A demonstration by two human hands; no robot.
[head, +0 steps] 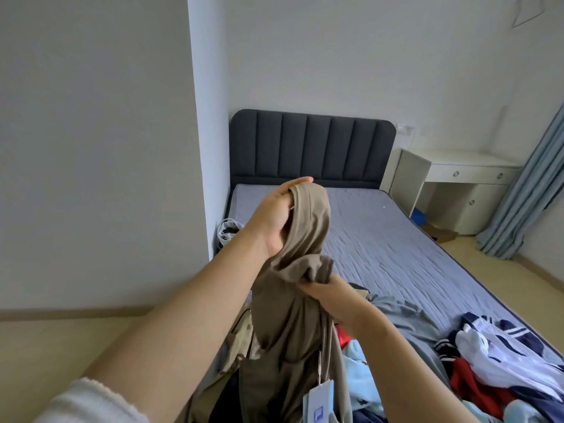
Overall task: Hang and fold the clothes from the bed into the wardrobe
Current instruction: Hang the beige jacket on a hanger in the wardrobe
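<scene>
I hold a taupe brown garment (293, 312) up over the foot of the bed (381, 236). My left hand (274, 215) grips its top edge, raised high, with cloth draped over the fingers. Lower down, my right hand (332, 293) pinches a bunched fold of the same garment. A pale blue price tag (317, 407) dangles from it on a string. Beneath lies a pile of clothes (457, 370): grey, red, light blue and navy-and-white pieces. The wardrobe is out of view.
A dark padded headboard (311, 148) stands at the far end of the bed. A white desk (451, 184) with drawers sits to its right, beside a blue curtain (531, 190). A white wall (100, 148) juts out on the left, with a bag (227, 232) at its corner.
</scene>
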